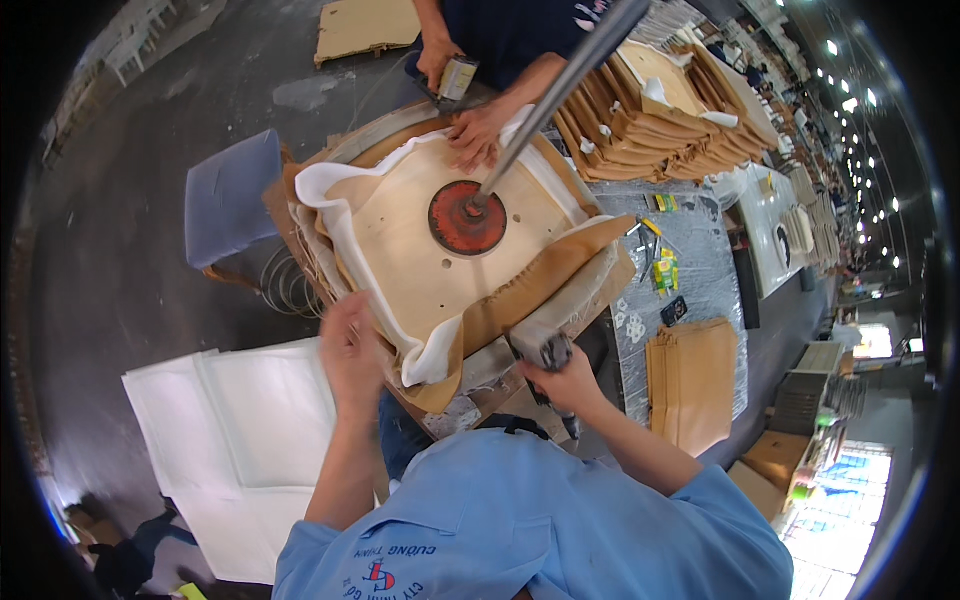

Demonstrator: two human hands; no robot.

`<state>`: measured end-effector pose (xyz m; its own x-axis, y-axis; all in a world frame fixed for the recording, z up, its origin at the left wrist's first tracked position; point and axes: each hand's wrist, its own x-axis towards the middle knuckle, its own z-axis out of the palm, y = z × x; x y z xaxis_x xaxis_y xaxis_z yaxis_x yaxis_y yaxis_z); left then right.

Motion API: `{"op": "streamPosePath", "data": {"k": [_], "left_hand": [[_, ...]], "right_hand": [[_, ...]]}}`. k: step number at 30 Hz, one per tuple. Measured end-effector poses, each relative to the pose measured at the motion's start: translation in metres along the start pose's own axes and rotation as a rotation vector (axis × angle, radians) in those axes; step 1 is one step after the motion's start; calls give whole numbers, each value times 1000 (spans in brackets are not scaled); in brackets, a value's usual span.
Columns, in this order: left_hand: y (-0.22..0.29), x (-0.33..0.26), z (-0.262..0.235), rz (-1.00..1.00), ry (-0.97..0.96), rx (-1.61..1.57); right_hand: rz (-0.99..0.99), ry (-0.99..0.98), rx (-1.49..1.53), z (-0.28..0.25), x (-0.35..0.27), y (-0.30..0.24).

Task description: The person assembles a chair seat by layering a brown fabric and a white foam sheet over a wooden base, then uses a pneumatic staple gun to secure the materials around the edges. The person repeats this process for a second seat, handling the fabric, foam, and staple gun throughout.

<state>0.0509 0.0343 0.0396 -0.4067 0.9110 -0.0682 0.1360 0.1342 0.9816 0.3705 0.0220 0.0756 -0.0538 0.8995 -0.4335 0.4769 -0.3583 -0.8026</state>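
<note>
In front of me lies a seat panel of pale wood, underside up, with white padding and brown covering around its edges. A round red disc on a metal rod presses on its middle. My right hand grips a staple gun at the near right edge, beside the loose brown flap. Blurred by motion, my left hand is by the near left edge, fingers loosely apart and nothing visible in them. Across the panel, a co-worker's hand rests on it; the other holds a second staple gun.
A stack of brown-covered panels stands at the far right. The plastic-covered table bears small boxes and a pile of brown sheets. A blue padded seat is at left; white sheets lie near left. The rod slants overhead.
</note>
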Motion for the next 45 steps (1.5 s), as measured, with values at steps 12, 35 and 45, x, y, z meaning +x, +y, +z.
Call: {"op": "streamPosePath", "data": {"k": [12,35,45], "left_hand": [[-62,-28,-21,491,-381,816],[-17,-7,-9,937,-648,642],[-28,-5,70,847,-821,664]], "right_hand": [[174,270,421,16,-109,64],[-136,373,276,118,-119,64],[3,387,328,77,-68,57]]}}
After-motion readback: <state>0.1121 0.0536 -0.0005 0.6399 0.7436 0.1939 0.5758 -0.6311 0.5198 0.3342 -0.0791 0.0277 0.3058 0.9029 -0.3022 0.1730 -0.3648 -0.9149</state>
